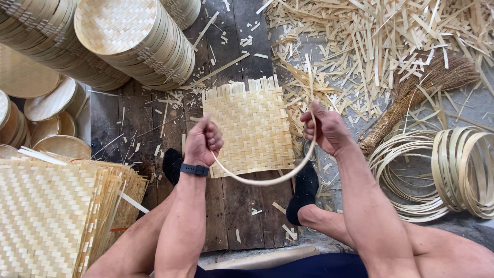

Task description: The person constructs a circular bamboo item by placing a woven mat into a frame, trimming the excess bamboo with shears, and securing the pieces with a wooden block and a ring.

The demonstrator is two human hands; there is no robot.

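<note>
Above the wooden floor [236, 206], left hand [203, 141] and right hand [325, 128] both fisting closed around a bent bamboo strip [267, 180], looping over a square woven bamboo mat [249, 126], strip's ends disappearing inside the fists, black-socked feet [303, 190] partly hiding behind forearms.

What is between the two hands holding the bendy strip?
In the head view, the woven bamboo mat lies on the floor between the left hand and the right hand. The bamboo strip curves below it from fist to fist.
</note>
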